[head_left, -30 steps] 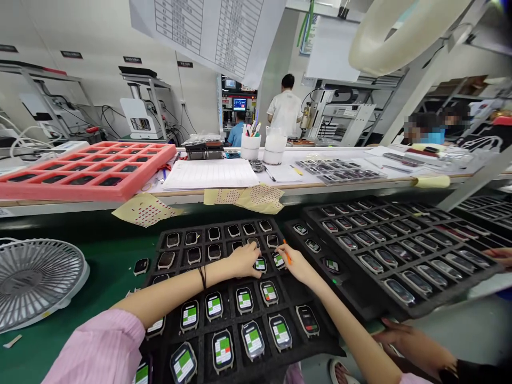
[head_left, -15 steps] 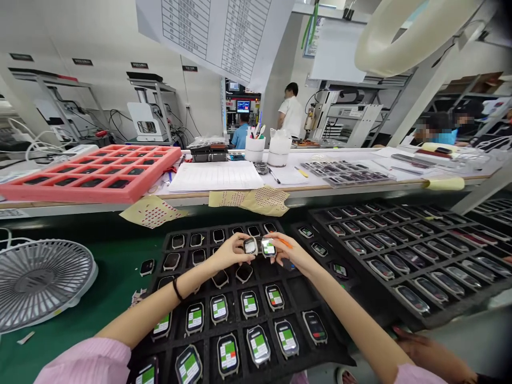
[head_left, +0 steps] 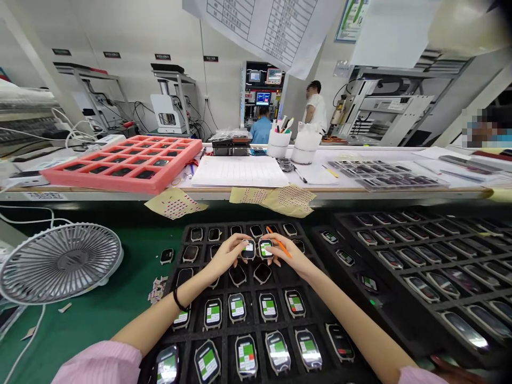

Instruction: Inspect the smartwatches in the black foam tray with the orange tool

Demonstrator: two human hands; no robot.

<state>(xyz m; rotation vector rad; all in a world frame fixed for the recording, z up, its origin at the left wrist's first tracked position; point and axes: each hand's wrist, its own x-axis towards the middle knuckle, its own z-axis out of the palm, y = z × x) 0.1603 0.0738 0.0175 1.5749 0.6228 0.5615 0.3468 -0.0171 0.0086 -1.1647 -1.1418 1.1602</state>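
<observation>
My left hand (head_left: 229, 253) grips a smartwatch without a strap (head_left: 248, 249), its screen lit white and green. Right beside it, my right hand (head_left: 288, 250) holds a second strapless smartwatch (head_left: 265, 248) with a green and white screen. An orange stick, perhaps a pen (head_left: 283, 246), also lies between the fingers of my right hand. Both watches are held above a black foam tray (head_left: 256, 332) with rows of compartments. Lit watches (head_left: 268, 306) fill the near rows, while dark-screened ones (head_left: 237, 275) sit farther back.
Another black tray of watches (head_left: 420, 290) stands at the right. A white fan (head_left: 60, 264) is on the green mat at the left. Behind, a shelf carries a pink foam tray (head_left: 156, 184), papers (head_left: 240, 172) and a pen cup (head_left: 279, 143). Other people work farther back.
The view has turned left, so the scene shifts right. The left watch's screen now shows white and green, and both watches are still held side by side.
</observation>
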